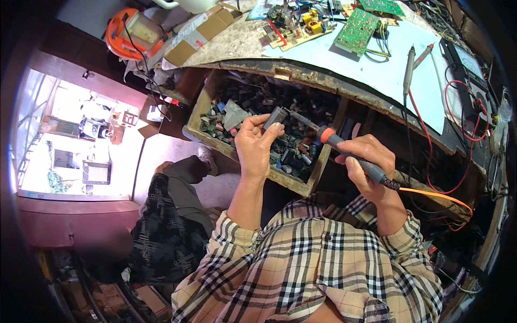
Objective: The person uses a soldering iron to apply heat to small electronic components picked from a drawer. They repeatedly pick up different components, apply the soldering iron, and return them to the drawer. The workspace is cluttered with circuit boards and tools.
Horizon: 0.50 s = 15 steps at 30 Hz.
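Observation:
Between the thumb and fingers of my left hand (254,142) is a small grey cylindrical component (275,117), which looks like a capacitor. My right hand (370,161) is wrapped round the dark handle of a soldering iron (344,145) with an orange-red collar. Its metal shaft points left toward the component; whether the tip touches it I cannot tell. Both hands are over an open wooden drawer (291,183) full of loose electronic parts. A crumpled clear plastic piece (234,114) lies among those parts, left of my left hand. The iron's orange cord (439,196) runs off to the right.
Green circuit boards (355,33) and wired parts lie on the workbench (250,37) above the drawer. Test probes (409,70) and a multimeter (467,64) are at the right, with a looping red lead. A cardboard box (202,33) stands upper left. Another person (172,226) sits at my left.

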Each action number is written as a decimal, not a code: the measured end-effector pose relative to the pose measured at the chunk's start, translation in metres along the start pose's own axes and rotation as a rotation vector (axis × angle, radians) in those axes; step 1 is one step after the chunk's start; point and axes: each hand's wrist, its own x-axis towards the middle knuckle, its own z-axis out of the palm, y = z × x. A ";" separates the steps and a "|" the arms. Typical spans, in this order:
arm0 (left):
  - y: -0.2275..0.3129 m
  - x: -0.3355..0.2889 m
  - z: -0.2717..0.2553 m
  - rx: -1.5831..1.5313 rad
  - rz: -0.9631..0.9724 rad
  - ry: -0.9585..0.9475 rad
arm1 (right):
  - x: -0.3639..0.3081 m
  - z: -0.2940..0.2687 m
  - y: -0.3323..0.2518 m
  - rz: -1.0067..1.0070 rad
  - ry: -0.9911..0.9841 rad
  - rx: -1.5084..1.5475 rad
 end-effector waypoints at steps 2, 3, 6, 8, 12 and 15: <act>-0.001 0.000 -0.001 -0.006 0.006 -0.001 | 0.001 0.001 -0.001 0.010 0.000 0.003; 0.000 -0.001 0.000 -0.008 0.010 -0.003 | 0.000 0.002 0.000 0.015 0.000 0.008; -0.001 0.000 -0.002 -0.013 0.021 -0.001 | -0.001 0.004 -0.001 0.032 0.007 0.004; -0.001 0.000 -0.001 -0.029 0.035 0.020 | -0.002 0.003 0.001 0.026 0.001 -0.011; -0.002 0.001 0.001 -0.094 0.053 0.077 | -0.005 0.002 0.006 0.043 0.005 0.009; -0.004 0.000 0.002 -0.124 0.073 0.119 | -0.006 0.003 0.007 0.089 0.050 0.052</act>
